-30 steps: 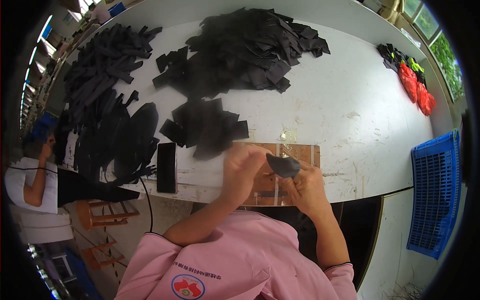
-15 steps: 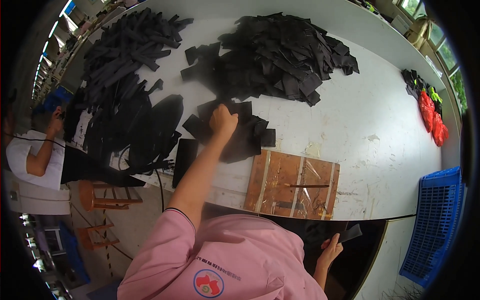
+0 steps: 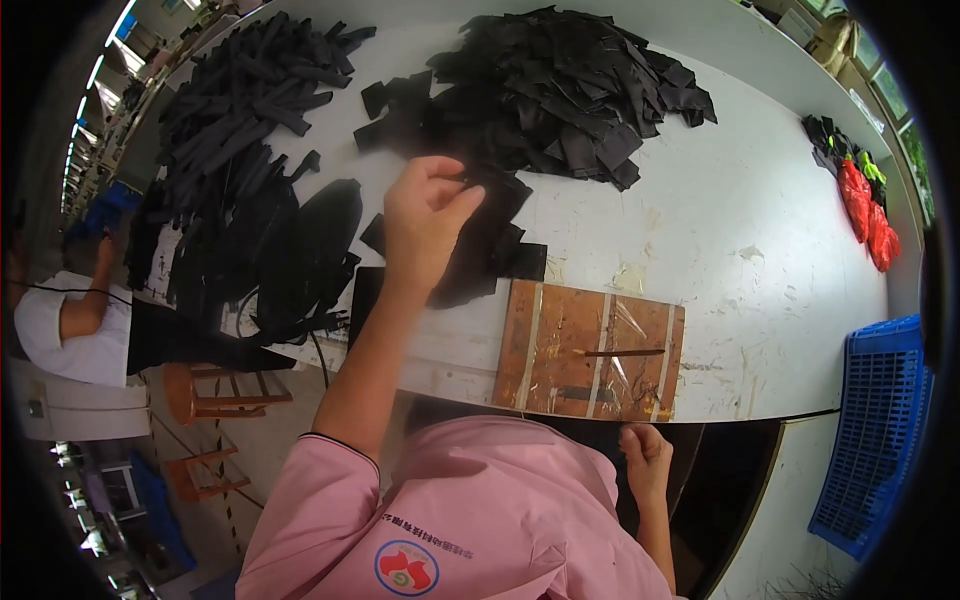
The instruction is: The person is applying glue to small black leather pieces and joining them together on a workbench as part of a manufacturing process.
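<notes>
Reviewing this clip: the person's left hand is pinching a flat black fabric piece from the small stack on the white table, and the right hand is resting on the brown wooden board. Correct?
Not quite. The head view shows the right hand below the table edge, near the person's lap, not on the brown wooden board. The rest stands: the left hand pinches a flat black fabric piece at the small stack on the white table.

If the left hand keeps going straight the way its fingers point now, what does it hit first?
The left hand points up the table, already touching a small stack of black pieces. Straight on, it would probably meet the big black pile first, though depth is unclear.
</notes>
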{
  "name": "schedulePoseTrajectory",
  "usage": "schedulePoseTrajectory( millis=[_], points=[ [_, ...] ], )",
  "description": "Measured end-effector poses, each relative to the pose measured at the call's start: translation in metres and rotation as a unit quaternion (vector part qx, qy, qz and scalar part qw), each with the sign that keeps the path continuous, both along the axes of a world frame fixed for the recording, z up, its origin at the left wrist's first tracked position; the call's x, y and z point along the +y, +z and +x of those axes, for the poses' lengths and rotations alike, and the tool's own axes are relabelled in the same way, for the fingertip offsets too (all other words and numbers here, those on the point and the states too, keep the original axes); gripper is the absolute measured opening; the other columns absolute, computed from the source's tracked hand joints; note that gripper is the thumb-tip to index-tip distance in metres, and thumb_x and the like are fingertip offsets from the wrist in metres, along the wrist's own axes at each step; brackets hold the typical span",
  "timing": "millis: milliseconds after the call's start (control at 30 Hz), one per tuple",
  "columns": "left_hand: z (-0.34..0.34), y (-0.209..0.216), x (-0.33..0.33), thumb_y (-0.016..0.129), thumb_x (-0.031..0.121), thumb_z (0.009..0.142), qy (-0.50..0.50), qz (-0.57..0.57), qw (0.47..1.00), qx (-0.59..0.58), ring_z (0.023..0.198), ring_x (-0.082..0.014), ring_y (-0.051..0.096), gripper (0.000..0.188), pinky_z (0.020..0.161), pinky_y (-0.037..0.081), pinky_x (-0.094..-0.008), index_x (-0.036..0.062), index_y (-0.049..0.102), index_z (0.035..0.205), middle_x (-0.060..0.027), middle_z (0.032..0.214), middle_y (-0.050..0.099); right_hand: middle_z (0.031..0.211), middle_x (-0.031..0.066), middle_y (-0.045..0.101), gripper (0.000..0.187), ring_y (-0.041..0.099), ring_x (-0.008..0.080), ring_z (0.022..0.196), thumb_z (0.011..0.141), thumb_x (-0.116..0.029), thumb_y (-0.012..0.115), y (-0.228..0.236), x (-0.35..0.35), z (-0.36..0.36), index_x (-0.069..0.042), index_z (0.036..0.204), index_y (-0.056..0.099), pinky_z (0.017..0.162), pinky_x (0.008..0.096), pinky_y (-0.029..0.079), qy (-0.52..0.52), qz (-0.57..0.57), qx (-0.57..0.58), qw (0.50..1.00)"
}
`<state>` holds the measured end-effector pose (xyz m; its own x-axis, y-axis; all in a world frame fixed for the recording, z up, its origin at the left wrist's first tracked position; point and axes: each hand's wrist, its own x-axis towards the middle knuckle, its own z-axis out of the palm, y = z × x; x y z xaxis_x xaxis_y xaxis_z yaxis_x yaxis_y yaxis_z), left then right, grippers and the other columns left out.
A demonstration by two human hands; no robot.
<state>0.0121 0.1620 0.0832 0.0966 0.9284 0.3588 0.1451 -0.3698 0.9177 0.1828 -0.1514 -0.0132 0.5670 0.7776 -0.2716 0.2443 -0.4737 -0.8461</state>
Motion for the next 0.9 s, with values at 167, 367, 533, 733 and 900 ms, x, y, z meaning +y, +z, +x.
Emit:
schedulePoseTrajectory(
  millis=[167,367,533,733,900],
  points=[
    [-0.005,0.002,-0.047,0.064,-0.001,0.071,-0.245,-0.299,0.922,-0.017,0.061,-0.0053,0.055,0.028,0.059,0.043,-0.0163,-0.0012,0.050,0.095,-0.0033,0.068,0.059,0.092,0.0073,0.056,0.050,0.052,0.0133,0.083,0.072,-0.017,0.068,0.061,0.105,-0.056,0.002,0.111,0.044,0.074,0.0257,0.043,0.165,0.149,0.364,0.904],
    [-0.011,-0.008,-0.074,0.061,0.003,0.075,-0.279,-0.311,0.908,0.028,0.064,-0.0056,0.054,0.025,0.059,0.044,-0.0184,-0.0009,0.050,0.096,-0.0053,0.071,0.060,0.078,0.0031,0.060,0.021,0.057,0.0110,0.066,0.076,-0.014,0.064,0.061,0.148,-0.078,-0.003,0.091,0.056,0.056,0.0213,0.048,0.037,0.098,0.512,0.853],
    [-0.050,-0.011,-0.090,0.057,0.014,0.076,-0.203,-0.421,0.869,-0.164,0.072,-0.0128,0.056,0.032,0.062,0.044,-0.0226,0.0001,0.048,0.105,-0.0109,0.090,0.059,0.074,0.0051,0.060,0.016,0.055,0.0127,0.056,0.078,-0.014,0.062,0.052,0.149,-0.069,-0.002,0.087,0.056,0.050,0.0235,0.046,-0.019,0.146,0.534,0.832],
    [-0.058,-0.024,-0.115,0.056,0.009,0.073,-0.202,-0.523,0.796,-0.228,0.068,-0.0144,0.057,0.026,0.058,0.043,-0.0234,0.0004,0.052,0.097,-0.0094,0.082,0.059,0.074,0.0066,0.060,0.017,0.056,0.0146,0.059,0.079,-0.016,0.062,0.052,0.151,-0.070,-0.001,0.084,0.055,0.051,0.0250,0.046,-0.048,0.156,0.566,0.808],
    [-0.051,-0.026,-0.115,0.055,0.007,0.079,-0.192,-0.533,0.793,-0.222,0.060,-0.0133,0.056,0.009,0.054,0.042,-0.0221,0.0012,0.056,0.085,-0.0075,0.071,0.059,0.081,0.0088,0.060,0.019,0.059,0.0181,0.068,0.080,-0.016,0.059,0.045,0.150,-0.068,-0.001,0.091,0.053,0.058,0.0278,0.049,-0.060,0.162,0.592,0.787]
  ],
)
